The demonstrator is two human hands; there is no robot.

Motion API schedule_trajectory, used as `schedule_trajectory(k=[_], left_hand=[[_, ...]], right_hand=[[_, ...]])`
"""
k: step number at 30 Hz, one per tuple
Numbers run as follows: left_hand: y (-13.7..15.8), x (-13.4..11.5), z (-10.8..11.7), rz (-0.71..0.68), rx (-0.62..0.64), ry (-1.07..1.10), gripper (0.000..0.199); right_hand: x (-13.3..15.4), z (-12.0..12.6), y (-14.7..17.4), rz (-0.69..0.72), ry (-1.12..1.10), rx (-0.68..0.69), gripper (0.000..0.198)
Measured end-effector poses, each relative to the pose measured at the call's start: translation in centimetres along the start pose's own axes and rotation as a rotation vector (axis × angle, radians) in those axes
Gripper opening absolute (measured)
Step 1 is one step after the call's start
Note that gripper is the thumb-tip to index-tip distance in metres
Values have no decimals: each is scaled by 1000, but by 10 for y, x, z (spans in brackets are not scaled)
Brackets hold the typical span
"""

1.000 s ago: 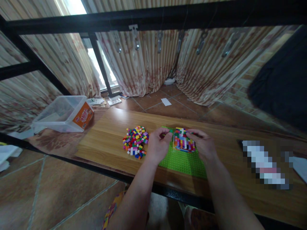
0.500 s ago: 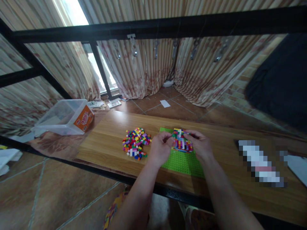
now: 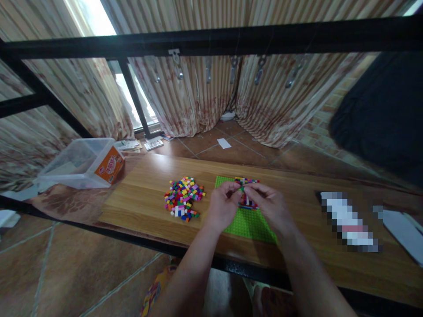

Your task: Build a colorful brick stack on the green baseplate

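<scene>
Brick build, multicolored & partly hidden by the hands, sits on a green baseplate btwn the tabletop's near & far edges. L hand pinches a small green brick over it; R hand is right beside, can't tell if gripping too. Loose brick pile lies toward tabletop's L edge; clear box w/ orange label just past that edge. Farther: white paper on floor, then striped curtains.
</scene>
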State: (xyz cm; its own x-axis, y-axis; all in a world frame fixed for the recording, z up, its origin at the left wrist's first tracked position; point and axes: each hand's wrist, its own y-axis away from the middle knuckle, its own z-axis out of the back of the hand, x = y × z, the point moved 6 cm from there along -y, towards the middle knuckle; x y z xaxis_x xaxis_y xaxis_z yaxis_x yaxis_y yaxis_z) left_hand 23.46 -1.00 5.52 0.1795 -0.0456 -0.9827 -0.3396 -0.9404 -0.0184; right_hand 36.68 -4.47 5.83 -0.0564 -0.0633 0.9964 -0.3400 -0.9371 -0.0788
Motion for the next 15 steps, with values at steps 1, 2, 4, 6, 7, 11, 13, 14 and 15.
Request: schedule_trajectory(k=[1,2,4,6,7,11,13,14,15], left_hand=[[0,0,-1,-3,8,2,6],[0,0,-2,-5,15,-1,6],[1,0,-2,-10,18,-8,6],[2,-1,-3,-20,17,-14,5],[2,-2,-3,-28,21,-19,5],[4,-8,-5,-67,43,-48,4],[4,-10,-6,-79,55,-41,4],[4,-11,-7,-81,63,-29,4],[4,-11,-7,-81,73,-14,4]], right_hand=[[-1,-1,0,-3,-7,-2,29],[-1,-1,0,-9,-15,-5,28],[-2,-1,0,-25,-30,-1,28],[-1,0,0,-35,-51,9,27],[0,0,0,-44,-66,14,27],[-3,2,3,-126,-143,26,31],[-5,2,4,-158,-187,33,33],[-6,2,4,-169,-209,38,34],[-7,3,4,-182,-225,40,35]])
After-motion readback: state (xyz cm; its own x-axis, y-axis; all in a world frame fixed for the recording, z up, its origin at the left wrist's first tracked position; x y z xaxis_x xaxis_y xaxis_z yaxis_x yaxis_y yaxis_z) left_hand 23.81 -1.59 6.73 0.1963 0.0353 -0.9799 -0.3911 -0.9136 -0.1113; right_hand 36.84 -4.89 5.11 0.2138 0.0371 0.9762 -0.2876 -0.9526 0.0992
